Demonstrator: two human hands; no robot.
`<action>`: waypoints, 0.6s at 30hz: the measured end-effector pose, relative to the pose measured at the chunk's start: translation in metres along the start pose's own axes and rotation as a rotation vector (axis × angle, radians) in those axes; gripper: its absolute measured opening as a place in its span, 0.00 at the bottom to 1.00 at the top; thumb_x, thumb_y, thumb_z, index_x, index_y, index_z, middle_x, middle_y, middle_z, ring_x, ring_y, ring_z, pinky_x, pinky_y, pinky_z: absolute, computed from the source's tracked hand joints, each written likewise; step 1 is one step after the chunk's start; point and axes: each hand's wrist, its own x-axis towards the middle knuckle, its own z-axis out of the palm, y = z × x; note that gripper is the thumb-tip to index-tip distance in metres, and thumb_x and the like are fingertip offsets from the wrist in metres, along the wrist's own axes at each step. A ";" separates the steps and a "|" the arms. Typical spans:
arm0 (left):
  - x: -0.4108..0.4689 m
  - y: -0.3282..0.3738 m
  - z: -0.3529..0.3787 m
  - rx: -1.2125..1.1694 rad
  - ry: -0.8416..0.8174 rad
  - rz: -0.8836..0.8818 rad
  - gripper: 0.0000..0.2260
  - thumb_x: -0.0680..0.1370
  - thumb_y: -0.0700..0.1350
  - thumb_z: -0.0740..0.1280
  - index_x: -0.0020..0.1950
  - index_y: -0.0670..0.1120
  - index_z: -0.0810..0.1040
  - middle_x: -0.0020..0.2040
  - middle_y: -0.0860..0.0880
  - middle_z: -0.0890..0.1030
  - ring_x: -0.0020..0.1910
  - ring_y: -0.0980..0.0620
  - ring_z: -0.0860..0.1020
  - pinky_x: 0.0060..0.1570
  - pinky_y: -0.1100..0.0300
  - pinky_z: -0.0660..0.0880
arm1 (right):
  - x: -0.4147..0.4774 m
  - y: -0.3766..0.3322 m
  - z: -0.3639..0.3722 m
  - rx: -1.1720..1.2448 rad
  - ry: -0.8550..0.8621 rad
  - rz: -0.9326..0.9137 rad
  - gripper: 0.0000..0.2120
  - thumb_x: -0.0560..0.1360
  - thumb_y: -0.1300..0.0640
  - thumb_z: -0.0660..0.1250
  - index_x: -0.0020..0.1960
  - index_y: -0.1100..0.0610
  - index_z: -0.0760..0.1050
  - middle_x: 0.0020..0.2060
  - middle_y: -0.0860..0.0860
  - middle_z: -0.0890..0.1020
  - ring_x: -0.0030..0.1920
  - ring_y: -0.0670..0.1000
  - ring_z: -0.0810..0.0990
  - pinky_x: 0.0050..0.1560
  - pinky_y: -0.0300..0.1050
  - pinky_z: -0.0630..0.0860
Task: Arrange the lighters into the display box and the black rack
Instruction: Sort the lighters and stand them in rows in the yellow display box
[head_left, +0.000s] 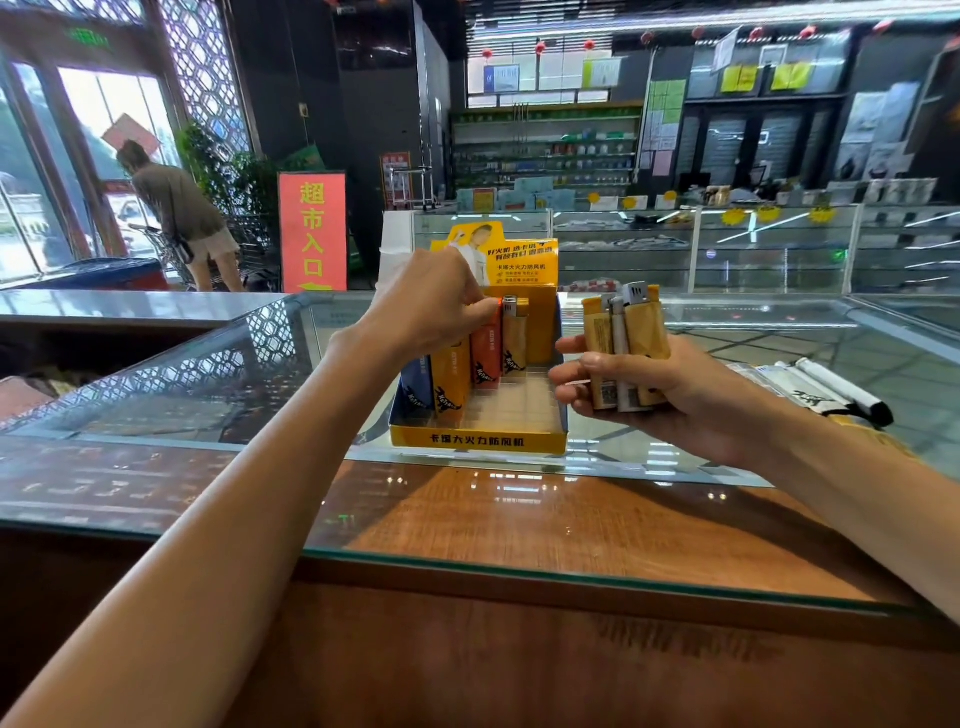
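Note:
A yellow display box (478, 439) stands on the glass counter in the middle of the head view. Several lighters stand along its left side: a blue one (418, 387), a yellow one (451, 384), an orange one (485, 348) and a tan one (514, 338). My left hand (434, 306) reaches over the box and pinches the top of the orange lighter. To the right of the box, my right hand (639, 387) holds a bunch of three upright lighters (623, 348), yellow and white. The black rack is not in view.
White and black lighters (826, 387) lie on the glass at the right. The glass counter (467, 519) has a wooden front edge near me. A person stands by the door at the far left beside a red sign (311, 231). Glass showcases line the back.

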 end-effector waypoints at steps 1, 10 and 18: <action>-0.002 0.002 -0.001 -0.007 0.018 0.032 0.13 0.78 0.48 0.66 0.56 0.41 0.81 0.52 0.43 0.82 0.46 0.51 0.77 0.42 0.67 0.69 | 0.000 -0.001 0.001 0.004 -0.013 -0.002 0.21 0.70 0.60 0.69 0.62 0.63 0.72 0.49 0.60 0.83 0.48 0.56 0.84 0.45 0.43 0.80; -0.017 0.041 -0.009 -0.515 -0.059 0.273 0.16 0.72 0.45 0.72 0.57 0.39 0.80 0.48 0.46 0.83 0.44 0.53 0.81 0.43 0.67 0.76 | -0.002 -0.002 0.009 -0.069 -0.136 -0.024 0.18 0.71 0.60 0.69 0.60 0.63 0.73 0.52 0.62 0.82 0.53 0.61 0.82 0.48 0.44 0.79; -0.015 0.029 -0.007 -0.787 -0.185 0.256 0.13 0.72 0.34 0.71 0.55 0.35 0.79 0.45 0.46 0.83 0.42 0.57 0.82 0.45 0.63 0.79 | -0.006 -0.004 0.011 0.021 -0.191 0.001 0.19 0.74 0.55 0.64 0.63 0.61 0.72 0.55 0.62 0.81 0.56 0.60 0.81 0.51 0.49 0.79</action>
